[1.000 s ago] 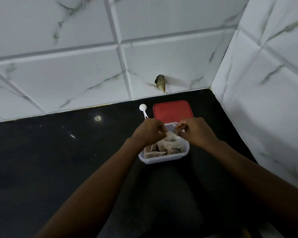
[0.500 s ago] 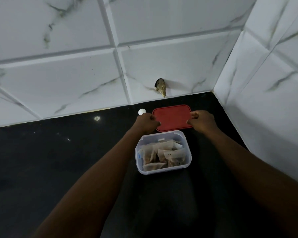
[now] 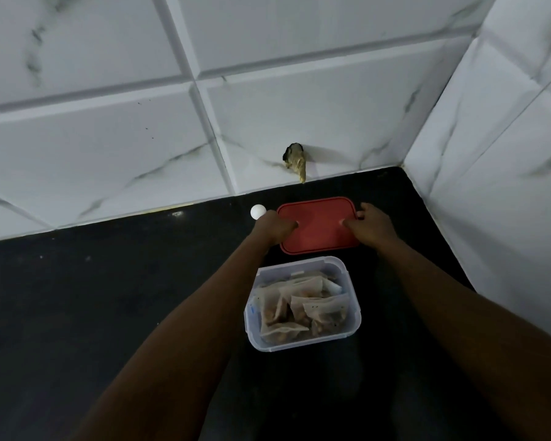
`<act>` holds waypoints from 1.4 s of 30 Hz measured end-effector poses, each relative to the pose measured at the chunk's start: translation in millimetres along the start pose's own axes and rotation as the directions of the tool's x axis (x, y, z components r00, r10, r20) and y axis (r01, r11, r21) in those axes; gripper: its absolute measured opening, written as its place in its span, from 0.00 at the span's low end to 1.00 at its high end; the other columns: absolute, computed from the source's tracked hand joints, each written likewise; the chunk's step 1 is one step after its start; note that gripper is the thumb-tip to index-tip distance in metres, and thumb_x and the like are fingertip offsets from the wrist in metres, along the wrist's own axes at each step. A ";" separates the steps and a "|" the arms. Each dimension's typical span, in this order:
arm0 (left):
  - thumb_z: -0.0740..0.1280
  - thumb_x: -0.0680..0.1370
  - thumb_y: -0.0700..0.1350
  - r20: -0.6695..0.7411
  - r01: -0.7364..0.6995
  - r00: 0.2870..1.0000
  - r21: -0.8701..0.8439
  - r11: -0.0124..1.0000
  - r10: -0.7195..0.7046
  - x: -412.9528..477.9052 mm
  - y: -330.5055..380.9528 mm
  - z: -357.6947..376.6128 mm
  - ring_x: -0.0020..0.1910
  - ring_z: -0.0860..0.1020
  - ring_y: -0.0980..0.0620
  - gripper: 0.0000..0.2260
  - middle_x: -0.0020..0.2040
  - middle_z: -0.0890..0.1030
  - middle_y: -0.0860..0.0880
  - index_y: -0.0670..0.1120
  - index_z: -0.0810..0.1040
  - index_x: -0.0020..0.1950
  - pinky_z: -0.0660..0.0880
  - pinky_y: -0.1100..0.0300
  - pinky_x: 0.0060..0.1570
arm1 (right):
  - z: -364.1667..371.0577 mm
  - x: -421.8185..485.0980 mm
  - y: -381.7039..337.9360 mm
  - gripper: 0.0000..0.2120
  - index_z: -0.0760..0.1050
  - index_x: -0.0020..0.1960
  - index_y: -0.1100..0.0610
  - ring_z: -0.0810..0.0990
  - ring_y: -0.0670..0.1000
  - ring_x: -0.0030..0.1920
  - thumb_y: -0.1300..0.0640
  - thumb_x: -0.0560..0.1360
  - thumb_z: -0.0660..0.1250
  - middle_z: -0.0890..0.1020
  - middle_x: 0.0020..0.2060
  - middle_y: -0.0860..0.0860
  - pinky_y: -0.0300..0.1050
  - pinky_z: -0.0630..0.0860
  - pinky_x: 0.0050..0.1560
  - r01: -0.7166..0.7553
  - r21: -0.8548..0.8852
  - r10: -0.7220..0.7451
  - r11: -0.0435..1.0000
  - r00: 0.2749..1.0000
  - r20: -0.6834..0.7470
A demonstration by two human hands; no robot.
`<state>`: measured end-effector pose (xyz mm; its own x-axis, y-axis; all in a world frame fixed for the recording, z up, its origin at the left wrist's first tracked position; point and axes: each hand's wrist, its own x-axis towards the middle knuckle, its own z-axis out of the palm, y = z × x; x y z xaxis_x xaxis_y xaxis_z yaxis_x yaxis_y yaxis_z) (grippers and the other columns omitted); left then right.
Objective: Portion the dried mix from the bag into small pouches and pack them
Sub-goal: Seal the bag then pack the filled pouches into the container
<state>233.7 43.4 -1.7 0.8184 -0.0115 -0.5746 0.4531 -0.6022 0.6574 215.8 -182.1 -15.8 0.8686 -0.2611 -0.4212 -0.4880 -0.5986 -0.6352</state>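
A clear plastic box [image 3: 353, 319] stands open on the black counter, filled with several small pouches [image 3: 303, 308] of brown dried mix. Just beyond it lies the red lid [image 3: 318, 222]. My left hand [image 3: 272, 227] grips the lid's left edge, thumb on top. My right hand [image 3: 371, 224] grips its right edge, thumb on top as well. I cannot tell whether the lid rests on the counter or is raised a little.
A white measuring scoop [image 3: 257, 212] lies on the black counter [image 3: 109, 297] just left of my left hand. A brownish plugged hole [image 3: 296, 160] marks the marble-tiled back wall. A tiled side wall [image 3: 497, 186] closes off the right side.
Both hands left the pouches in the box and went forward to the red lid, where their thumbs now lie on top of it. The view has come closer.
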 end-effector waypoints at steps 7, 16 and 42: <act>0.66 0.80 0.57 -0.152 -0.100 0.986 -0.203 0.974 0.069 -18.3 -12.9 -17.3 0.44 0.80 0.48 0.16 0.50 0.84 0.43 0.45 0.84 0.54 0.79 0.50 0.50 | -8.8 -27.0 -7.8 0.24 0.81 0.60 0.59 0.82 0.58 0.57 0.40 0.79 0.63 0.84 0.55 0.57 0.57 0.76 0.64 0.102 0.160 -0.083 0.982 0.989 -0.121; 0.65 0.84 0.52 -0.379 -0.227 0.925 -0.524 0.821 0.013 -119.3 -54.5 -36.0 0.42 0.79 0.50 0.13 0.43 0.83 0.44 0.42 0.81 0.51 0.78 0.55 0.47 | -8.7 -100.0 -13.2 0.12 0.81 0.46 0.52 0.85 0.52 0.50 0.44 0.78 0.69 0.85 0.44 0.53 0.55 0.81 0.59 0.098 0.528 -0.044 0.844 0.993 -0.113; 0.75 0.72 0.30 -0.450 -0.414 0.858 -0.324 0.850 0.247 -206.7 -129.7 14.1 0.58 0.79 0.61 0.19 0.59 0.80 0.55 0.51 0.80 0.54 0.78 0.72 0.50 | 17.0 -202.2 46.4 0.25 0.81 0.63 0.54 0.81 0.36 0.54 0.73 0.70 0.71 0.84 0.58 0.46 0.43 0.79 0.62 0.326 0.353 -0.273 0.877 0.943 -0.191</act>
<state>0.9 112.6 24.9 0.9732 0.2009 -0.1114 0.1607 -0.2485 0.9552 16.0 -144.2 28.9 0.9687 -0.2272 -0.0998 -0.1754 -0.3427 -0.9229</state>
